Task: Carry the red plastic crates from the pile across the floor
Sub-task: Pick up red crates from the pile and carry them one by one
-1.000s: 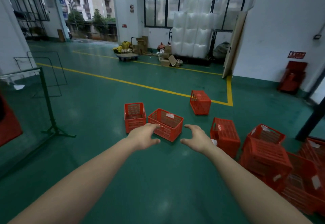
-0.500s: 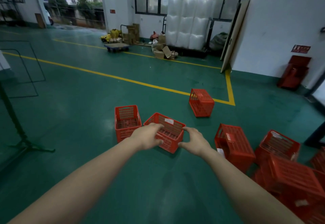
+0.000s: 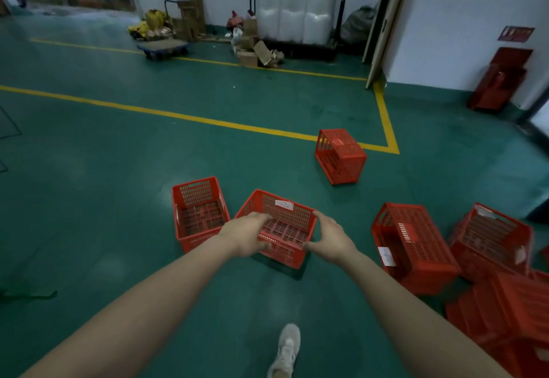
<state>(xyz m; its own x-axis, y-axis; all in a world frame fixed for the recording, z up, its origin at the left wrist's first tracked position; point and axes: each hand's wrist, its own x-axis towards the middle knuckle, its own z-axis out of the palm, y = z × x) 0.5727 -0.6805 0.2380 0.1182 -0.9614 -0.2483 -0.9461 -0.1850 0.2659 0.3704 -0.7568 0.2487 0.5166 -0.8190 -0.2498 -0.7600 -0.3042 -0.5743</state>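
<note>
Nothing written could be read. A white paper label (image 3: 284, 204) sat on the far rim of the red plastic mesh crate (image 3: 285, 230), its print blurred. Right of that crate, a second white label (image 3: 386, 256) on a tipped red crate (image 3: 416, 238) and a dark red sign (image 3: 516, 34) on the white wall (image 3: 460, 21) were also illegible.

Red slatted plastic crate (image 3: 285, 226), glossy painted green floor (image 3: 118, 169), brown cardboard boxes (image 3: 252, 50), pale mesh-cloth sneaker (image 3: 286, 348)

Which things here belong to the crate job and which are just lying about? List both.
Job: middle crate, gripped by left hand and right hand; left crate; far crate; crate pile at right.
Lying about: cardboard boxes; cart; white bales; red cabinet.
</note>
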